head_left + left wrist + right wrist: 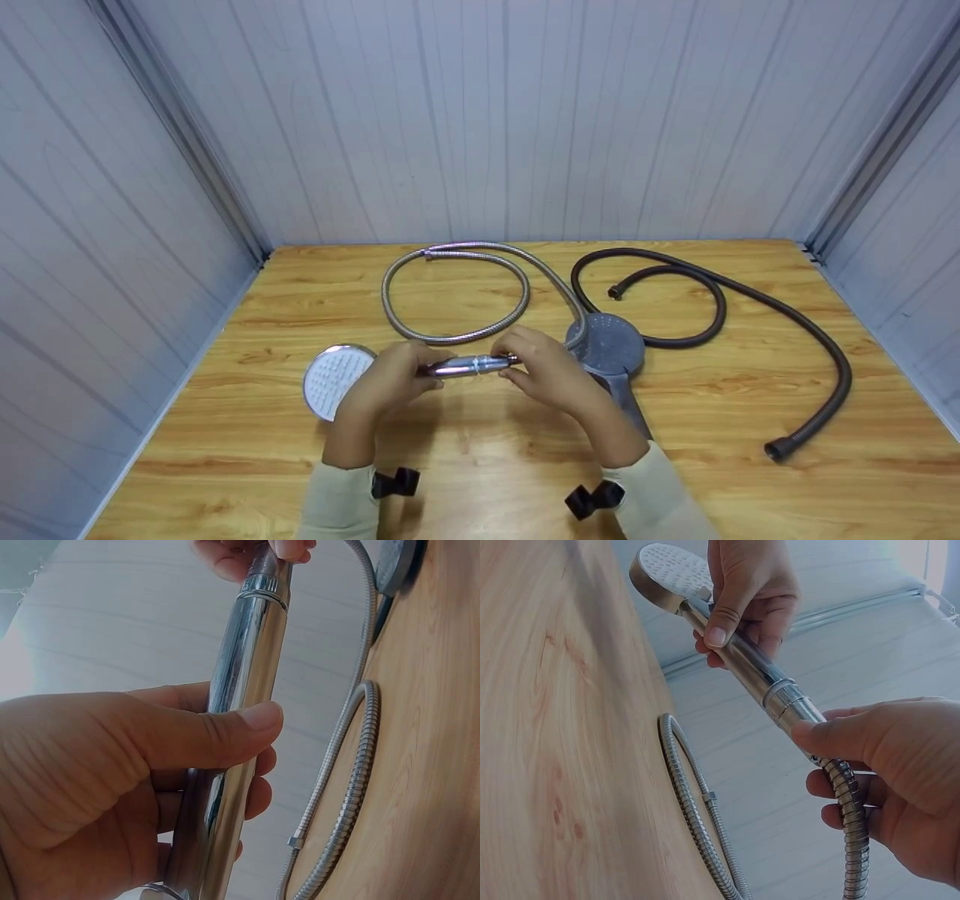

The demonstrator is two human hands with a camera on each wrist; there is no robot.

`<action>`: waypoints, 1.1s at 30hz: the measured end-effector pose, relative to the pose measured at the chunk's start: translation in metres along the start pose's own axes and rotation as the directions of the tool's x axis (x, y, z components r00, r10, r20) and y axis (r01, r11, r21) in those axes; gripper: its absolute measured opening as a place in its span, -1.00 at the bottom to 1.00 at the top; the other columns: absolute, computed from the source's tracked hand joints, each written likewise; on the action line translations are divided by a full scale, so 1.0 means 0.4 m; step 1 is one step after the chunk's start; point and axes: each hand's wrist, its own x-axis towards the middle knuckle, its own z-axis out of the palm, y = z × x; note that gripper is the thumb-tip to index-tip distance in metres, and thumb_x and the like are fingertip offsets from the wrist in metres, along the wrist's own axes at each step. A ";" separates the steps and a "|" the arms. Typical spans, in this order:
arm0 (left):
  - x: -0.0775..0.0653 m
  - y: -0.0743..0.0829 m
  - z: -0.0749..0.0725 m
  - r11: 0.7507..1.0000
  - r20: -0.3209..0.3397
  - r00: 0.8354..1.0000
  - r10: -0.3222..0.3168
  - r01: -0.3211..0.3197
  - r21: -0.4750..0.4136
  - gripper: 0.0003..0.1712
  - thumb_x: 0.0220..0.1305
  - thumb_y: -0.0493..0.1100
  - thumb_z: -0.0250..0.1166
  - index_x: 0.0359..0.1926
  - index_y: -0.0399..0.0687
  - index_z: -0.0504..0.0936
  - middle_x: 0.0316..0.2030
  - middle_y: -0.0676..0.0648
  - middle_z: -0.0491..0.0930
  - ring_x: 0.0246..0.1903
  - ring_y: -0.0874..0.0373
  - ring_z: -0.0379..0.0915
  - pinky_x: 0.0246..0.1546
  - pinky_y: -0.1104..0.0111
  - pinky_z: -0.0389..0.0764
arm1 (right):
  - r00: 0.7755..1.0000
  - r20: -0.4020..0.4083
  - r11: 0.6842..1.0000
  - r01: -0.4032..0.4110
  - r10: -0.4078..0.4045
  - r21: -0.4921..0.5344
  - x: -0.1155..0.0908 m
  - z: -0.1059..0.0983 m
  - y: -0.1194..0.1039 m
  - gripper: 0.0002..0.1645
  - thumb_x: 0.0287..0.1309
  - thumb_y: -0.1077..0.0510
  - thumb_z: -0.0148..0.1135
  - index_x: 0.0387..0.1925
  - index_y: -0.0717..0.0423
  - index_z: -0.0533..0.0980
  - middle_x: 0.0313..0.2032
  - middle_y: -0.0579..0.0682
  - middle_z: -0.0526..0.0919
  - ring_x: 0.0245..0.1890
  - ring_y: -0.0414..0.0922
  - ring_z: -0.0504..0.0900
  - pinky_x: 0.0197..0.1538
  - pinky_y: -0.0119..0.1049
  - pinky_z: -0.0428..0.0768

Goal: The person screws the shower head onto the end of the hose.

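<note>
My left hand grips the chrome handle of a shower head, thumb laid across the front and fingers wrapped behind. The white spray face of that shower head points up on the left. At the handle's lower end, my right hand pinches the chrome connector of a silver shower hose between thumb and fingers. Connector and handle end meet in line, the join showing between both hands. From my right hand the hose runs back over a grey shower head and loops on the table.
A dark hose lies coiled on the right of the wooden table, one end near the front right. The grey shower head's handle passes under my right forearm. White panel walls enclose the table at back and sides.
</note>
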 end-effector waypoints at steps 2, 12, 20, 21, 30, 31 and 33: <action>0.001 0.000 0.000 1.000 -0.002 1.000 0.008 -0.008 0.004 -0.65 0.13 -0.40 0.40 -0.04 -0.09 0.74 -0.32 0.07 0.62 -0.34 0.17 0.44 -0.32 0.30 0.56 | 1.000 0.002 1.000 0.003 -0.003 0.001 0.000 0.000 0.002 -0.71 0.02 0.31 0.45 -0.21 0.13 0.55 -0.23 -0.01 0.60 -0.20 -0.09 0.60 -0.11 -0.21 0.58; 0.000 -0.006 -0.001 0.997 -0.017 0.998 0.069 -0.068 0.026 -0.61 0.09 -0.41 0.42 -0.01 -0.14 0.72 -0.33 0.03 0.64 -0.39 0.20 0.42 -0.35 0.33 0.53 | 0.999 0.036 1.000 0.002 -0.002 -0.008 -0.002 -0.004 0.003 -0.79 0.17 0.20 0.35 -0.15 0.16 0.60 -0.27 0.00 0.65 -0.22 -0.06 0.59 -0.12 -0.16 0.56; 0.002 -0.005 -0.002 0.997 -0.006 0.998 0.063 -0.063 0.045 -0.61 0.09 -0.41 0.42 -0.01 -0.16 0.71 -0.32 0.02 0.64 -0.40 0.20 0.42 -0.35 0.31 0.53 | 0.998 0.058 1.000 -0.013 0.014 -0.019 0.000 -0.007 0.000 -0.78 0.24 0.16 0.29 -0.13 0.19 0.63 -0.25 0.01 0.66 -0.20 -0.04 0.60 -0.09 -0.15 0.56; 0.002 -0.005 -0.002 0.997 -0.007 0.998 0.059 -0.059 0.050 -0.61 0.09 -0.41 0.42 -0.01 -0.17 0.71 -0.32 0.02 0.64 -0.39 0.20 0.42 -0.35 0.30 0.53 | 0.998 0.061 1.000 -0.020 0.021 -0.016 0.000 -0.007 -0.001 -0.77 0.24 0.16 0.29 -0.11 0.20 0.63 -0.24 0.02 0.66 -0.19 -0.04 0.60 -0.10 -0.15 0.56; 0.002 -0.003 -0.002 0.998 -0.010 1.000 0.020 -0.019 0.053 -0.62 0.09 -0.41 0.42 -0.02 -0.15 0.72 -0.31 0.03 0.64 -0.38 0.19 0.42 -0.34 0.28 0.54 | 0.994 0.067 0.995 -0.091 0.088 0.035 0.001 -0.005 -0.004 -0.62 0.07 0.26 0.44 -0.04 0.13 0.56 -0.06 0.00 0.54 -0.08 -0.06 0.61 -0.05 -0.19 0.59; 0.001 -0.003 -0.002 0.998 -0.010 1.000 0.023 -0.023 0.053 -0.62 0.09 -0.41 0.42 -0.02 -0.14 0.72 -0.31 0.03 0.64 -0.38 0.19 0.42 -0.34 0.29 0.54 | 0.995 0.062 0.996 -0.081 0.079 0.033 0.001 -0.004 -0.004 -0.63 0.05 0.29 0.44 -0.07 0.13 0.57 -0.08 0.00 0.55 -0.09 -0.06 0.61 -0.06 -0.19 0.59; 0.001 -0.002 -0.002 0.998 -0.011 1.000 0.027 -0.027 0.051 -0.62 0.09 -0.41 0.42 -0.02 -0.12 0.73 -0.33 0.04 0.63 -0.39 0.19 0.42 -0.36 0.30 0.53 | 0.997 0.050 0.998 -0.058 0.057 0.026 0.001 -0.003 -0.003 -0.66 0.03 0.32 0.44 -0.11 0.14 0.57 -0.14 0.00 0.57 -0.12 -0.06 0.61 -0.07 -0.19 0.59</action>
